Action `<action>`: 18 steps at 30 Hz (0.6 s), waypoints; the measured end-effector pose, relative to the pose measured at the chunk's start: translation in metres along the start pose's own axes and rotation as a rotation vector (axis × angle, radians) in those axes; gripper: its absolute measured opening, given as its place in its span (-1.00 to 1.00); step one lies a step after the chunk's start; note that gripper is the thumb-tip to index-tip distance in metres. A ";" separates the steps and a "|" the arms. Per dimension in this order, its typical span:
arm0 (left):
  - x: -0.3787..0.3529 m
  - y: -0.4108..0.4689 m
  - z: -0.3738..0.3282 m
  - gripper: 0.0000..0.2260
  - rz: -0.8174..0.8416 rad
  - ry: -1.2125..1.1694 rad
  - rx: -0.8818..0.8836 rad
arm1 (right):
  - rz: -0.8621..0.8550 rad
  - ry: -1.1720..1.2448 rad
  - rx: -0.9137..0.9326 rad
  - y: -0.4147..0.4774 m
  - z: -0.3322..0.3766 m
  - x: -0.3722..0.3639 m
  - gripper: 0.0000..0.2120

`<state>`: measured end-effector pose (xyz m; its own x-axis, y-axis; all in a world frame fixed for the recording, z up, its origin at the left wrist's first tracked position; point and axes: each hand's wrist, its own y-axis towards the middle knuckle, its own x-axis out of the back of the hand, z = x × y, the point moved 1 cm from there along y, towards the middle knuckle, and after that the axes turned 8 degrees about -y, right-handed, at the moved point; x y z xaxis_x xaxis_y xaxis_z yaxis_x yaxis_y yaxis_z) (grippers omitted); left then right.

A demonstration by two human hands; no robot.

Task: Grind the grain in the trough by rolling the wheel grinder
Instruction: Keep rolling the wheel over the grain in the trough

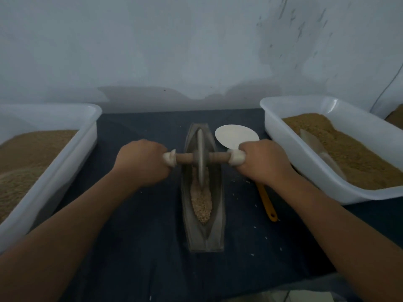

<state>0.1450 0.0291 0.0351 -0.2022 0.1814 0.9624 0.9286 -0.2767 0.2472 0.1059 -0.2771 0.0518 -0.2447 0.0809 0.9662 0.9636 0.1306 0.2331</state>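
Left hand, right hand: each grip curled round an axle end of wheel grinder, upright in trough. Grain lies at wheel's 6 o'clock.

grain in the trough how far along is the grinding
Done: the trough is loaded with grain and the wheel grinder sits in it. In hand: the left hand and right hand grip the axle ends, wheel at the grain's far edge. Left: the pile nearer the person looks coarse, so most grinding seems to remain.
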 end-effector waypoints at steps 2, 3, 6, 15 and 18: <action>-0.003 0.020 0.000 -0.70 -0.007 -0.022 0.048 | -0.018 -0.051 -0.013 0.024 0.000 -0.001 -0.65; -0.005 0.023 -0.001 -0.69 -0.014 -0.044 0.059 | -0.021 -0.079 -0.012 0.031 0.001 -0.001 -0.65; -0.005 0.014 -0.003 -0.66 -0.013 -0.056 0.045 | 0.009 -0.087 -0.004 0.028 0.002 0.002 -0.65; 0.005 -0.038 0.001 -0.67 -0.055 0.058 -0.135 | 0.039 0.006 0.051 -0.033 -0.006 -0.005 -0.60; 0.005 0.002 -0.002 -0.67 -0.023 0.045 -0.047 | -0.038 0.008 -0.006 0.000 -0.003 -0.013 -0.63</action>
<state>0.1450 0.0279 0.0406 -0.2383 0.1463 0.9601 0.9080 -0.3171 0.2738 0.1096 -0.2814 0.0395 -0.2799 0.0683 0.9576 0.9544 0.1276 0.2699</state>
